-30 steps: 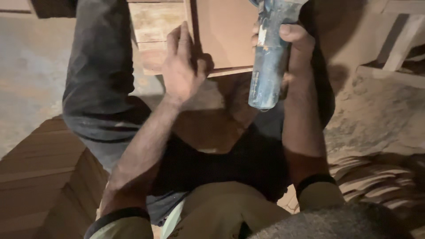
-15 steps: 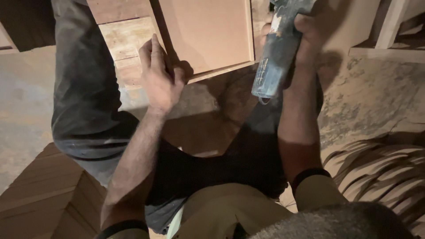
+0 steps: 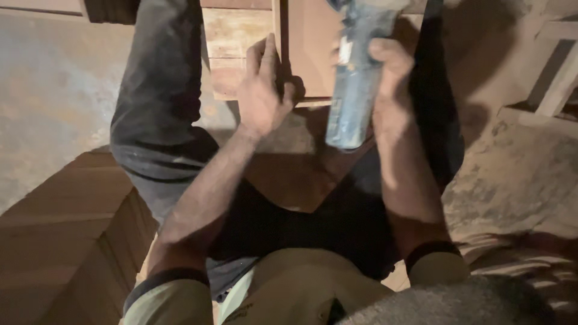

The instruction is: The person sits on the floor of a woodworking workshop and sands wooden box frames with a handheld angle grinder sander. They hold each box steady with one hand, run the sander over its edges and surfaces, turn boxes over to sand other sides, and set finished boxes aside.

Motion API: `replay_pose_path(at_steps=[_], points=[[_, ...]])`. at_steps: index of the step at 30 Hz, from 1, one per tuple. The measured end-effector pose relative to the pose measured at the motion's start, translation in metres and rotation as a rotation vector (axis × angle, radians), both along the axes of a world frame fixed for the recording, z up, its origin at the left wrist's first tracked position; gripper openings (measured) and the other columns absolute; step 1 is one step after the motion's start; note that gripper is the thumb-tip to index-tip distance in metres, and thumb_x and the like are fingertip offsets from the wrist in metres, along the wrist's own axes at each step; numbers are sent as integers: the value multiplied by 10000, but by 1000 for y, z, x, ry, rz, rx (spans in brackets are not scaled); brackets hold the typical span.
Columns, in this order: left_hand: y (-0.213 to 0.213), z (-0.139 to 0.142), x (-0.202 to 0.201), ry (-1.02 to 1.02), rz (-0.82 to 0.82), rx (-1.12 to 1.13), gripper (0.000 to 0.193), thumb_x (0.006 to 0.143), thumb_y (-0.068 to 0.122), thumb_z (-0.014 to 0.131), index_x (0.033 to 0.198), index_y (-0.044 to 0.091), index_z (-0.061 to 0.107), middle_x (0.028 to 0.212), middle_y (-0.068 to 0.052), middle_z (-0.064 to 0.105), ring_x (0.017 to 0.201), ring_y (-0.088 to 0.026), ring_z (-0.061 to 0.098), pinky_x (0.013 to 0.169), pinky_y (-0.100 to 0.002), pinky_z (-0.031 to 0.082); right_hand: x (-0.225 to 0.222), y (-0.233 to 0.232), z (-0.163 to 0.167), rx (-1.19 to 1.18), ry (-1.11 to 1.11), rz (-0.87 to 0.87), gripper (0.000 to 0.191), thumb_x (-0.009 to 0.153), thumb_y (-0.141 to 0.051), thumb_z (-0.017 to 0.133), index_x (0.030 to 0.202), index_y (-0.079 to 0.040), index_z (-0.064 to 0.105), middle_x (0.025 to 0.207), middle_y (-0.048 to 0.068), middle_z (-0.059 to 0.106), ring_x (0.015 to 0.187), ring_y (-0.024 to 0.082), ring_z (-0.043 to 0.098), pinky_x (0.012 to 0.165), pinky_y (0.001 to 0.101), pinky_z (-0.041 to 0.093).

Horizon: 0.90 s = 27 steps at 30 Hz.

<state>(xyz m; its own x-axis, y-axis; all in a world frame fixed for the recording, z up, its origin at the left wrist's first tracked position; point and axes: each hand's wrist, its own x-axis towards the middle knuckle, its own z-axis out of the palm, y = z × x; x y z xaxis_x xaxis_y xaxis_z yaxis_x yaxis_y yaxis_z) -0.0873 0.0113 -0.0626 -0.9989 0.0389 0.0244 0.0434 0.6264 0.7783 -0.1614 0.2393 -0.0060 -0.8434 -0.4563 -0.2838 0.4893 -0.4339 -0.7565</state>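
Dusty concrete floor (image 3: 54, 108) fills the left of the view, with sawdust heaped at the right (image 3: 512, 180). Stacked brown boards (image 3: 54, 241) sit at the lower left, and a pale wooden frame (image 3: 560, 78) stands at the right edge. Dark-trousered legs spread to either side of a brown wooden panel (image 3: 307, 54) that lies on paler planks (image 3: 232, 45) on the floor.

At the panel's left edge rests the left hand (image 3: 260, 99), fingers stretched flat and together along that edge, thumb on the panel's near corner, grasping nothing. Over the panel's right part, the right hand (image 3: 388, 90) is clenched round a dusty blue-grey power tool (image 3: 355, 78), fingers wrapped across its barrel from the right. The tool stands nearly upright, its head cut off by the top of the view, its rear end hanging above the panel's near edge.
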Motion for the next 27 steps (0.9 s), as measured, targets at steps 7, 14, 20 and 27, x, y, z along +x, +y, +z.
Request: replay_pose_path(at_steps=[7,14,20,27], points=[[1,4,-7,-204,-14,50,856,832,53,699,1565,-78,279,1472,-237,421,1022,-328,705,795,-361,644,7,-28,-18,124,-46,111,652,886,-407,707,1319,70,609,1096,185,703,984,267,718,911,396,634],[-1,4,-3,-81,-13,43,885,811,52,723,1565,-90,282,1476,-240,416,1120,-369,677,892,-384,628,11,20,5,-5,210,-14,569,958,-379,681,1375,-39,495,1198,146,628,1032,221,671,893,323,601],[6,5,6,31,41,83,864,865,73,676,1616,-30,262,1554,-272,328,1383,-450,469,1139,-478,513,22,85,6,-171,-253,-185,547,952,-252,715,1368,31,501,1096,126,608,967,203,614,869,303,573],[13,24,8,249,46,-374,757,905,210,675,1567,61,340,1585,-304,275,1451,-517,271,1128,-696,165,47,91,20,-268,-222,-186,609,904,-221,731,1396,21,466,1125,106,577,997,187,609,858,296,552]])
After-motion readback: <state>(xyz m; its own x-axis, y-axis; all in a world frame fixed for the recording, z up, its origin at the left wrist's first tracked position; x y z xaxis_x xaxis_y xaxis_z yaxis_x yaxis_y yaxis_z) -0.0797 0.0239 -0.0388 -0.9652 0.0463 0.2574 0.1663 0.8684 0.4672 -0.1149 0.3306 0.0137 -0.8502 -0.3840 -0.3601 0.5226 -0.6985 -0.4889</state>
